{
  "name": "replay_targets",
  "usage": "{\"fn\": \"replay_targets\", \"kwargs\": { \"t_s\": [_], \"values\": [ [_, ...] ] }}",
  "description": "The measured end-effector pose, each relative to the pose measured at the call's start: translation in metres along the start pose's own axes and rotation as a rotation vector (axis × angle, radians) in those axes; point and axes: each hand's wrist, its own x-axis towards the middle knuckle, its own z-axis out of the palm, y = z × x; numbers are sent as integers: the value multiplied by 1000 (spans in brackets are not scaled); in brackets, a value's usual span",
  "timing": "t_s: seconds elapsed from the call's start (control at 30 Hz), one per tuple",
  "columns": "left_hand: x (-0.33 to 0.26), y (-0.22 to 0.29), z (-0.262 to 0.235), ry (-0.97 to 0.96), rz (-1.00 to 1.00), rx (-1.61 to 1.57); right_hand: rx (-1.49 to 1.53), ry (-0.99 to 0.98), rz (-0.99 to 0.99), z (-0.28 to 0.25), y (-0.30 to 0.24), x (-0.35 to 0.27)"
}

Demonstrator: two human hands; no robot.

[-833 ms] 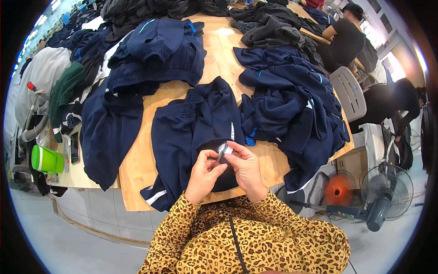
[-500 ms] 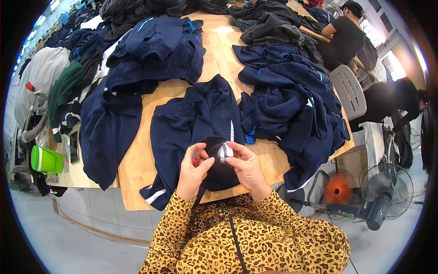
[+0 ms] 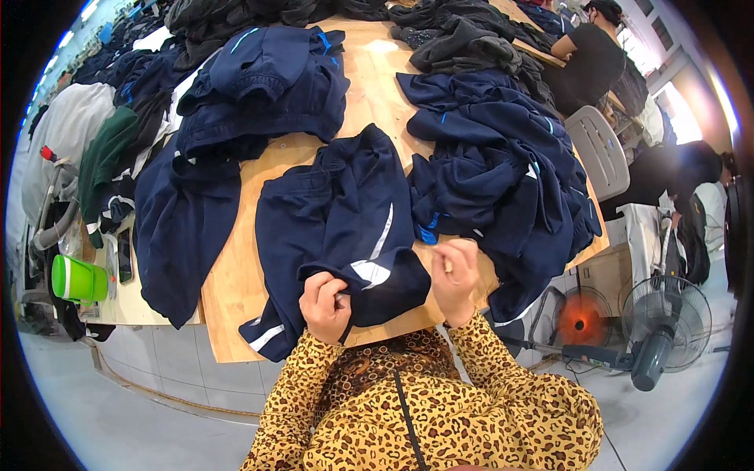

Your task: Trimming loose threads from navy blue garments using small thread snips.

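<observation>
In front of me on the table lies a pair of navy trousers (image 3: 302,220) with a waistband at the far end and white trim along one leg. That leg's near end is turned up, showing a broad white patch. My left hand (image 3: 325,306) is closed on the fabric at this near end, fingers curled over the edge. To the right of the trousers, apart from them, my right hand (image 3: 455,275) is held above the table with its fingers bent together. Slight blur hides what, if anything, is between those fingertips.
A navy garment pile (image 3: 495,180) lies close on the right, another stack (image 3: 267,94) at the far left. Beyond the table's right edge stand a grey chair (image 3: 598,149) and a fan (image 3: 666,330). A green bucket (image 3: 78,279) is at left. A person (image 3: 589,63) works at far right.
Both hands were together on the leg's dark end. My right hand has let go and moved right; the left holds the fabric lower down, and the white patch now lies spread out.
</observation>
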Motion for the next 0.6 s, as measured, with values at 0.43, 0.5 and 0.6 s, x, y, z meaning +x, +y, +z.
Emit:
{"fn": "replay_targets", "kwargs": {
  "t_s": [0.43,0.5,0.6],
  "values": [
    [-4,2,-4,50,33,-59,104,-173,-54,19,-3,-6],
    [-8,3,-11,55,86,-89,87,-65,-62,14,-4,3],
    [15,16,-21,-187,-178,-119,13,69,-193,5,4,8]
  ]
}}
